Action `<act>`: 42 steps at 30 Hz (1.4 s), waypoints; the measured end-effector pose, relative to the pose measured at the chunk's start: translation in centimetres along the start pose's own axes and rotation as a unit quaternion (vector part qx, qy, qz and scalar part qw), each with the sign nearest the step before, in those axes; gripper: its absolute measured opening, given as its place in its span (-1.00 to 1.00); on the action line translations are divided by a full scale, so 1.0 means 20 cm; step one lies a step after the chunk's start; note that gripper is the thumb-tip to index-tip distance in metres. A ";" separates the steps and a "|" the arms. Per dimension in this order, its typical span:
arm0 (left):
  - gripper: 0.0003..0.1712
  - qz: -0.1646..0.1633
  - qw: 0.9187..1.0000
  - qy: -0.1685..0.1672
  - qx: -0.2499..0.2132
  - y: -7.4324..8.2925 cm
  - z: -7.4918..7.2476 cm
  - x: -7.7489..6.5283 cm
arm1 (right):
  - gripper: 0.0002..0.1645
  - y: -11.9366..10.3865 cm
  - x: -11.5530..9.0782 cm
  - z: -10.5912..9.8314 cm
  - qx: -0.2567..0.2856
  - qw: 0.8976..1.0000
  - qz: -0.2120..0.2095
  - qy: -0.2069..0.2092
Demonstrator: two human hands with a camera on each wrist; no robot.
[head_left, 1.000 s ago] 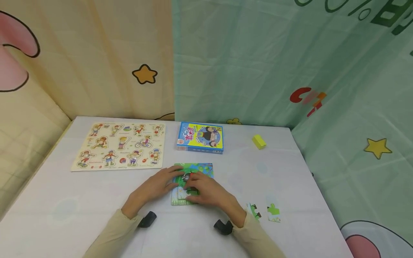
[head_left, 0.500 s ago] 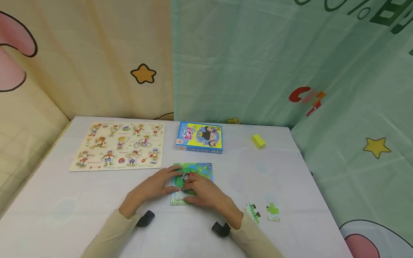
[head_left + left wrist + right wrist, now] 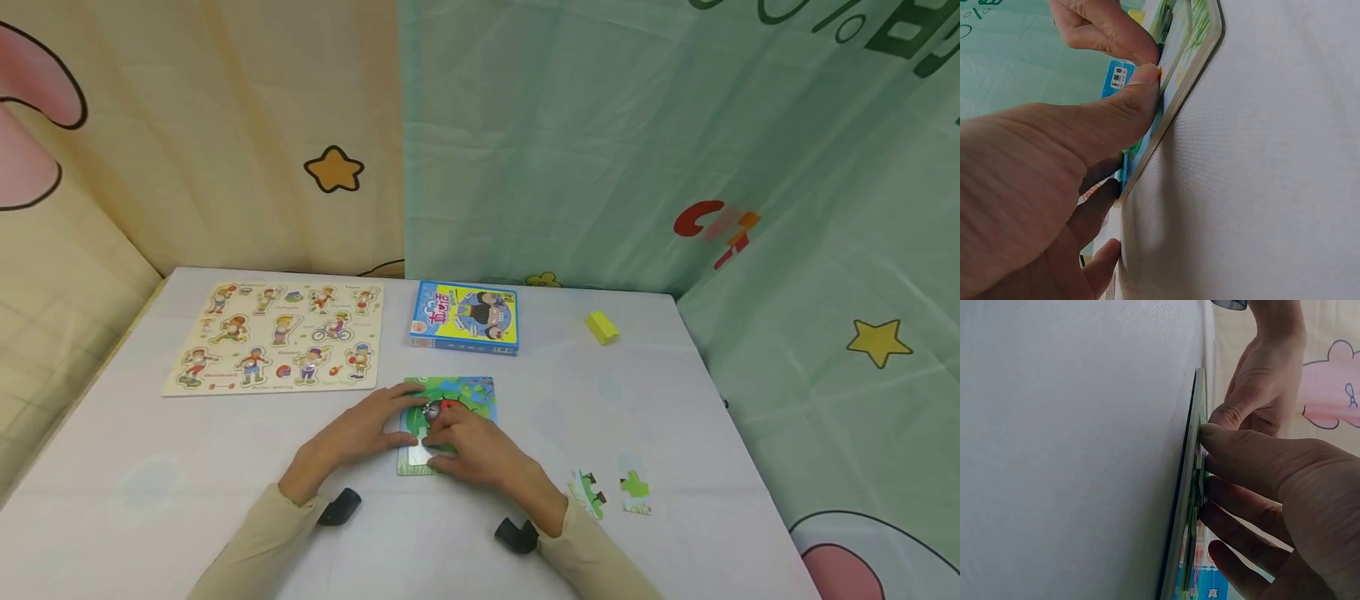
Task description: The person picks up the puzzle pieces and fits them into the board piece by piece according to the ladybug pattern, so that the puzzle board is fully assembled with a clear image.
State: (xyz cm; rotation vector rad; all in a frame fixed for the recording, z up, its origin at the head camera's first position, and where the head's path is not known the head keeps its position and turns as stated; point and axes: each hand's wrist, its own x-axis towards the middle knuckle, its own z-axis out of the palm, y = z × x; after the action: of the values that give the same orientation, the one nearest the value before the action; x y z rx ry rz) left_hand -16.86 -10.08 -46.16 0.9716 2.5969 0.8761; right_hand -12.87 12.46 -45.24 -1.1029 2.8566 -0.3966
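A jigsaw puzzle board [image 3: 486, 390] with a ladybug picture on green and blue lies flat in the middle of the table. My left hand [image 3: 366, 432] rests along its left side, thumb on the lower left part and fingers spread at the upper left edge. With my right hand [image 3: 480, 446] I hold a green puzzle piece [image 3: 446, 448] low on the board, between thumb and bent fingers; the hand covers much of the piece. In the right wrist view, the fingertips [image 3: 1209, 511] are right at the board's face. A pale patch shows between the two thumbs.
Two loose puzzle pieces, one with brown and green [image 3: 588, 493] and one with a green shape [image 3: 635, 493], lie to the right. Behind are a wooden peg puzzle [image 3: 277, 337], a blue and yellow box [image 3: 465, 319] and a yellow block [image 3: 602, 328].
My right hand has shifted slightly left and down over the board with the piece, and more of the ladybug and of the pale patch shows. The left hand stays nearly in place.
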 end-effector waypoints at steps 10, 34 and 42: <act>-0.27 0.003 1.000 0.005 0.002 0.00 0.01 0.00 | -0.67 -0.01 -0.02 -0.01 -0.010 1.000 -0.010 -0.006; -0.29 -0.001 1.000 0.000 0.001 0.00 0.00 0.00 | -0.70 -0.02 -0.03 0.00 -0.035 0.999 -0.019 0.007; -0.29 -0.009 1.000 0.001 0.020 0.00 0.01 0.01 | -0.67 -0.01 -0.04 0.00 -0.042 0.999 -0.027 0.004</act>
State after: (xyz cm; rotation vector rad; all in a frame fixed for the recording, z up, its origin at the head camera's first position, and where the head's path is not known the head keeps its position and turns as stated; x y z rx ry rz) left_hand -16.88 -9.88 -46.40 0.9554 2.6294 0.8246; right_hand -12.05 12.83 -45.20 -1.1968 2.8809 -0.2858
